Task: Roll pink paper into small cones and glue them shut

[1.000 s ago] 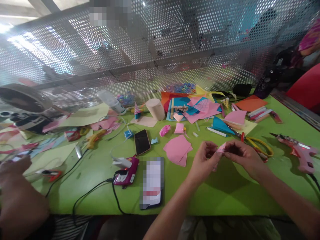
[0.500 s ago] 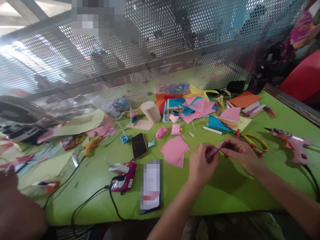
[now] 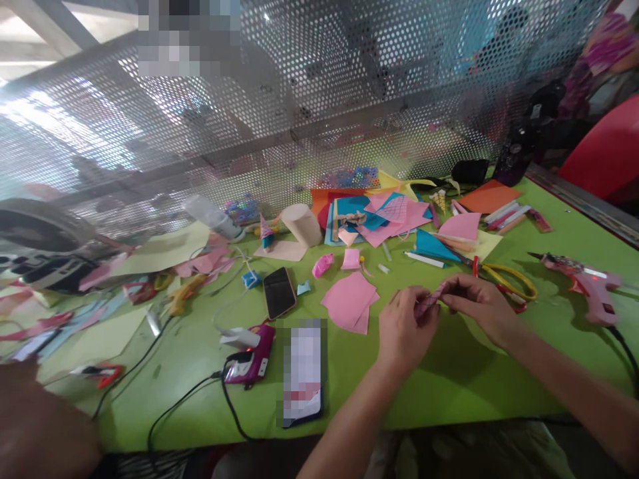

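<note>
My left hand [image 3: 407,326] has its fingers wrapped round a small pink patterned paper piece [image 3: 428,305], held above the green table. The fingertips of my right hand [image 3: 476,306] pinch the upper end of the same piece. Its lower part is hidden in my left hand. Cut pink paper sheets [image 3: 349,303] lie left of my hands. Scissors with yellow and red handles [image 3: 506,283] lie just beyond my right hand, and a pink glue gun [image 3: 589,286] rests at the right.
The green table [image 3: 359,392] holds a dark phone [image 3: 279,293], a second phone [image 3: 303,372], a purple power strip [image 3: 254,359] with cables, a paper pile [image 3: 379,216], markers [image 3: 506,216] and a yellow glue gun [image 3: 184,295]. Another person's arm [image 3: 44,426] is at the lower left.
My hands keep nearly the same hold on the pink patterned piece. The other person's arm at the lower left has shifted slightly downward. The view has moved a little.
</note>
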Demonstrator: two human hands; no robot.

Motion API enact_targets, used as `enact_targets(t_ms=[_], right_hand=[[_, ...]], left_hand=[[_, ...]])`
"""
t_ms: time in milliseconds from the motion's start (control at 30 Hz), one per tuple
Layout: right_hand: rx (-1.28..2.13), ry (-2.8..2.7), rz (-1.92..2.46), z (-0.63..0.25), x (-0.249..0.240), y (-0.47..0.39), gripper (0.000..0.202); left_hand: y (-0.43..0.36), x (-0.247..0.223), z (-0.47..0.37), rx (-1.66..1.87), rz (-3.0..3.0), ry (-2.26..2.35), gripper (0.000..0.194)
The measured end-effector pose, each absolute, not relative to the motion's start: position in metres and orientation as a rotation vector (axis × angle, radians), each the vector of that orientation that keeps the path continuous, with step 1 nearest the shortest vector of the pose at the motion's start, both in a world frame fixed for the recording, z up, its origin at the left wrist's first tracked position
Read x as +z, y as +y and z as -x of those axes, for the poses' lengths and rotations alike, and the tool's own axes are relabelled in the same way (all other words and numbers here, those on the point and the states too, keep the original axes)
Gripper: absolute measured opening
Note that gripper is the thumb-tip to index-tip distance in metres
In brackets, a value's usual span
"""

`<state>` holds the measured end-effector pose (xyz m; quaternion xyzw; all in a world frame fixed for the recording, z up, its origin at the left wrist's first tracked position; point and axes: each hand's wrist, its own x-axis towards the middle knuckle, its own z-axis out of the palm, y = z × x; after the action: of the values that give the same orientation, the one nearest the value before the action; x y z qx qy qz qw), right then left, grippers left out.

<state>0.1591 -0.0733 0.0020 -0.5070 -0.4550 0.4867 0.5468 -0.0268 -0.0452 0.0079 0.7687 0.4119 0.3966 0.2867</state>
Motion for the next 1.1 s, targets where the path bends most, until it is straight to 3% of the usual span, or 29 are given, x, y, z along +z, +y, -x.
enact_targets(t_ms=[1100], right_hand=[[1.158, -1.127, 1.194, -0.1614, -0.0004, -0.0742, 0.02]], left_hand=[[-0.0456, 0.0085, 0.0234, 0.921, -1.674, 1.025, 0.012]])
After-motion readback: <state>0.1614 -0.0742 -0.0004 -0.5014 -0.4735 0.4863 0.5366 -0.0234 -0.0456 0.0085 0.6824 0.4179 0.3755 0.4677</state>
